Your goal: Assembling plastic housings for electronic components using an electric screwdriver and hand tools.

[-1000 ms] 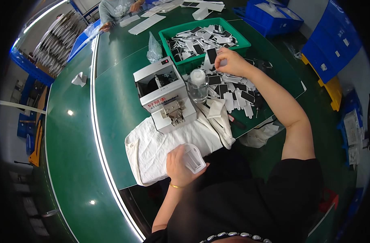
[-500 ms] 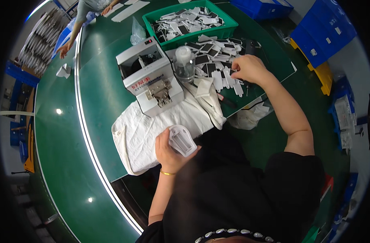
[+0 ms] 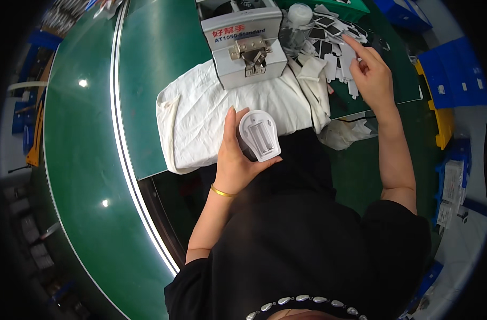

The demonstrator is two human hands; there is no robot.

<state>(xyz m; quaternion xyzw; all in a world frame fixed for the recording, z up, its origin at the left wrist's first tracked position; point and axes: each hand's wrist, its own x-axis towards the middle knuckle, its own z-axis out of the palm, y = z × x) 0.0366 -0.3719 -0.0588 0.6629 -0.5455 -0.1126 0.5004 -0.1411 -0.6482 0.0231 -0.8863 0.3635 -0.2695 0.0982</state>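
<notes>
My left hand [image 3: 237,156] is closed around a white plastic housing [image 3: 260,136], rounded at the far end and narrower toward me. A long battery compartment in it faces up. At the right, my right hand [image 3: 375,77] reaches over the near edge of a pile of small white covers [image 3: 331,61], some with dark pads on them. Its index finger is stretched out and its thumb is apart from it, with a white cover [image 3: 346,55] lying beside them. The other fingers are curled. No firm grip on that cover shows.
A white machine [image 3: 249,56] with a metal head stands on a white cloth [image 3: 201,112] ahead. Beside it is a clear bottle [image 3: 297,29]. A green bin [image 3: 350,6] sits behind the pile. Blue bins [image 3: 456,74] are at the right, a light strip [image 3: 118,112] at the left.
The view has shifted, so machine and pile sit higher in the picture. My left hand keeps the housing, now more upright. My right index finger has straightened at the pile.
</notes>
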